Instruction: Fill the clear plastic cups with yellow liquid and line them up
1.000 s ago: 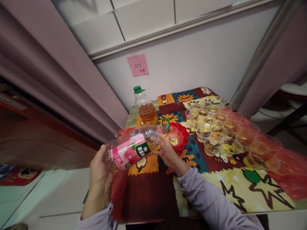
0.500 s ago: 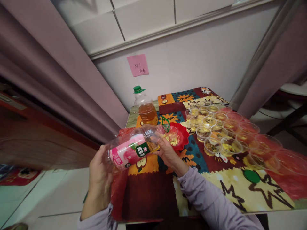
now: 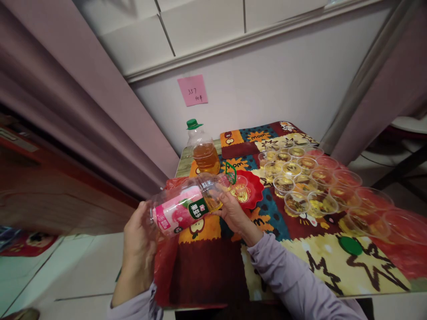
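A large clear plastic bottle (image 3: pixel 187 204) with a pink and green label lies tipped nearly level, its open neck over a small clear cup (image 3: pixel 239 186) on a red plate (image 3: pixel 255 189). A little amber liquid sits near its neck. My left hand (image 3: pixel 138 242) is wrapped round the bottle's base. My right hand (image 3: pixel 233 213) grips it from below near the neck. A green ring hangs at the mouth.
A second bottle (image 3: pixel 202 151) with a green cap and amber liquid stands at the table's far left. Several clear cups (image 3: pixel 310 184) with liquid stand in rows to the right on a patterned cloth (image 3: pixel 300 249). A loose green cap (image 3: pixel 349 245) lies near the front. A pink note (image 3: pixel 192 90) is on the wall.
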A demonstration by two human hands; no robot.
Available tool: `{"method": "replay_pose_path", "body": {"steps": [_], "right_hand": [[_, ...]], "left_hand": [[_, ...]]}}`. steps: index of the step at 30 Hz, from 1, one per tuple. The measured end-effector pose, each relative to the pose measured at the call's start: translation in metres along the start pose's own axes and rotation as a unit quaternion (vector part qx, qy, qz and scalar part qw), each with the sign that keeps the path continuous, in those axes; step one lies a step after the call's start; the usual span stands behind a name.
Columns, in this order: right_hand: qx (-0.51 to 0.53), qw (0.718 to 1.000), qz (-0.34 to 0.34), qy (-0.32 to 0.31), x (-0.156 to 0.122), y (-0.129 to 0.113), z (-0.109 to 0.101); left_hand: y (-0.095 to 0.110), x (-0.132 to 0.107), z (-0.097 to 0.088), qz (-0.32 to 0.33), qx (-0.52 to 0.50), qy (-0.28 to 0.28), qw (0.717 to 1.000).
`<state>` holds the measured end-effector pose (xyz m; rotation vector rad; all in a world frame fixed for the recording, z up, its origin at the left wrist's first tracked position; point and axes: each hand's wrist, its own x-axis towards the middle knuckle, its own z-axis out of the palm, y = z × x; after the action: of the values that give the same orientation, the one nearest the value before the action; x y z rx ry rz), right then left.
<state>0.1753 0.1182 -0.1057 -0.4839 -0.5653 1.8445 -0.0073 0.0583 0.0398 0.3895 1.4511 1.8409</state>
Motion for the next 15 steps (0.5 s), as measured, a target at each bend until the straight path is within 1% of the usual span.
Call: {"method": "replay_pose_path", "body": {"steps": [4,9,15], "right_hand": [[-0.005,1.0,0.004,-0.003,0.0006,0.0009,-0.0016],[0.0,1.0,-0.002,-0.003,0.0006,0.0012,-0.0018],[0.005,1.0,0.004,0.0,0.0014,0.0018,-0.0022]], "left_hand": [[0.0002,0.0,0.0009,0.006,0.002,0.013,1.0],[-0.0001,0.0003,0.0001,-0.004,0.003,0.008,1.0],[-0.0004,0.0011,-0.0023,0.004,0.001,0.001,1.0]]}}
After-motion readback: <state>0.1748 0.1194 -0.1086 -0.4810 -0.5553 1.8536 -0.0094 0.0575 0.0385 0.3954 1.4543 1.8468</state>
